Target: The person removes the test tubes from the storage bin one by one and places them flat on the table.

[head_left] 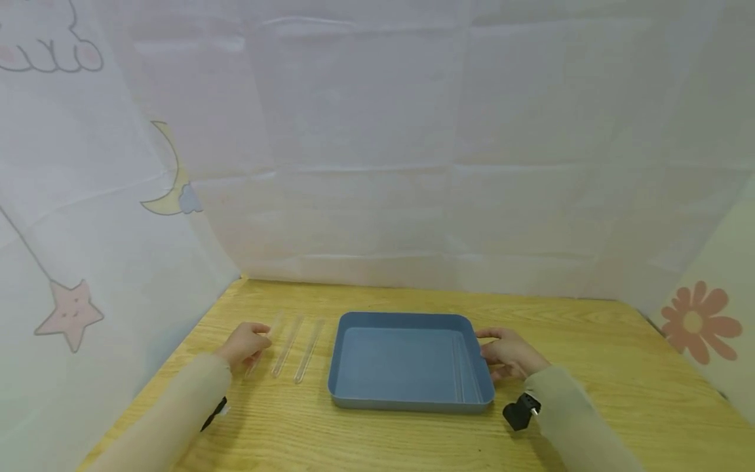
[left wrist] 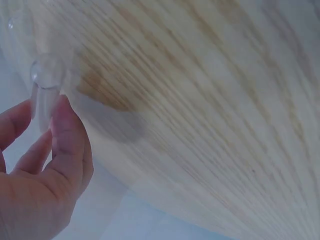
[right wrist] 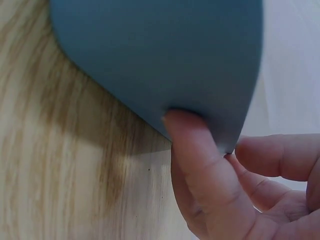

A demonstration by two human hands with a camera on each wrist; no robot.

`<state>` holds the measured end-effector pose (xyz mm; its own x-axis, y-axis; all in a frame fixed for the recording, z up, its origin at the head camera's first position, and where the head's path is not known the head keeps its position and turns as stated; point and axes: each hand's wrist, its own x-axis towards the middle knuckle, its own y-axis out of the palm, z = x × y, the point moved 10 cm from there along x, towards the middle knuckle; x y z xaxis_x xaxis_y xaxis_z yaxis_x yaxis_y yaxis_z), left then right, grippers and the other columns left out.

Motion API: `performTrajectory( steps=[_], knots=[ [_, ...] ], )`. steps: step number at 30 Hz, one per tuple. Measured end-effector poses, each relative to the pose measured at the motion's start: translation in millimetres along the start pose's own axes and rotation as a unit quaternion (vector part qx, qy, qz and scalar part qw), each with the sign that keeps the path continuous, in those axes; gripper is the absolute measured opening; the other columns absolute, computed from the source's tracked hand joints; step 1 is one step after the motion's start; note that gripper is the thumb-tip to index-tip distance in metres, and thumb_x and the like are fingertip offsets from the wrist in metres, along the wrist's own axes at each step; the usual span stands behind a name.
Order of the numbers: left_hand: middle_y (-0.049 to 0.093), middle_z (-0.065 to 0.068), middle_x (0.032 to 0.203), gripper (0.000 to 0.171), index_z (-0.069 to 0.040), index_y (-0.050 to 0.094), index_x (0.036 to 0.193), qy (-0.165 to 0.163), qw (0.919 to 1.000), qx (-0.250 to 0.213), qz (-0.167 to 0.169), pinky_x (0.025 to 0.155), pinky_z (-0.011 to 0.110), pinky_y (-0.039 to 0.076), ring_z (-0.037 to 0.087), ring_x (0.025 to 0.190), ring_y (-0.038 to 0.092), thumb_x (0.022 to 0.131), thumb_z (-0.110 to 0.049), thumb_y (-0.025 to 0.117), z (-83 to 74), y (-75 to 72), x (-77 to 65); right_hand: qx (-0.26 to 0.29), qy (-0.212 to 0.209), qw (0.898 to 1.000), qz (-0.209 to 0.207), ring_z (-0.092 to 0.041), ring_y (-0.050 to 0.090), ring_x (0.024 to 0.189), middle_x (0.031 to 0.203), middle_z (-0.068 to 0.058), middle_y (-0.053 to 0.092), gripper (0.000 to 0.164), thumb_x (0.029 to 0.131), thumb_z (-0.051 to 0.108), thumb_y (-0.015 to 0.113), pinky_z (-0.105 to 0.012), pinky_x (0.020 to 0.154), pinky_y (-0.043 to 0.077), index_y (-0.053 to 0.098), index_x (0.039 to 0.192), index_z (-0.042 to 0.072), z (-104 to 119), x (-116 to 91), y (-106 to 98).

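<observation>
My left hand pinches a clear test tube between thumb and fingers; its rounded end stands out above the fingertips in the left wrist view. To the right of that hand, two more clear tubes lie side by side on the table. A shallow blue-grey tray sits at the middle, with what look like two clear tubes lying along its right side. My right hand holds the tray's right side. One finger presses the outer wall in the right wrist view, and another touches near the rim.
The wooden table carries everything. A pale printed sheet hangs behind it and along both sides. Black wrist-worn devices sit at the sleeve cuffs.
</observation>
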<state>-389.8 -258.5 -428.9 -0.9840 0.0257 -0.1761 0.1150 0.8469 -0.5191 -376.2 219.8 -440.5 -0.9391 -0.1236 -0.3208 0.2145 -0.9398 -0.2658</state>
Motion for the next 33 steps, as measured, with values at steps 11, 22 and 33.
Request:
performTrajectory(
  steps=[11, 22, 33],
  knots=[
    [0.04, -0.005, 0.044, 0.05, 0.021, 0.041, 0.132, -0.005, 0.9979, 0.062, -0.017, 0.04, 0.018, 0.03, 0.004, 0.036, 0.03, 0.087, 0.0, 0.051, 12.2, -3.5, 15.8, -0.005, -0.002, 1.0, -0.004, -0.022, 0.065, 0.078, 0.099, -0.018, 0.065, 0.051, 0.092, -0.007, 0.049, -0.037, 0.06, 0.055, 0.033, 0.141, -0.01, -3.1, 0.3, 5.9],
    [0.058, 0.033, 0.118, 0.045, 0.018, 0.05, 0.125, -0.016, 0.9851, 0.168, -0.033, 0.069, 0.034, 0.049, 0.023, 0.077, 0.056, 0.086, -0.003, 0.058, 16.1, -9.2, 18.7, -0.012, -0.001, 1.0, -0.008, -0.024, 0.065, 0.08, 0.102, -0.019, 0.065, 0.05, 0.092, -0.007, 0.049, -0.037, 0.057, 0.054, 0.036, 0.141, -0.009, -4.0, -0.8, 13.9],
    [0.056, 0.034, 0.105, 0.064, 0.026, 0.034, 0.129, -0.033, 0.987, 0.155, -0.023, 0.07, 0.038, 0.05, 0.024, 0.068, 0.052, 0.086, -0.012, 0.063, 24.6, -13.2, 10.8, -0.007, -0.008, 1.0, 0.001, -0.024, 0.066, 0.078, 0.099, -0.018, 0.066, 0.051, 0.091, -0.007, 0.05, -0.037, 0.056, 0.055, 0.035, 0.14, -0.01, -0.9, 0.8, 17.4]
  ],
)
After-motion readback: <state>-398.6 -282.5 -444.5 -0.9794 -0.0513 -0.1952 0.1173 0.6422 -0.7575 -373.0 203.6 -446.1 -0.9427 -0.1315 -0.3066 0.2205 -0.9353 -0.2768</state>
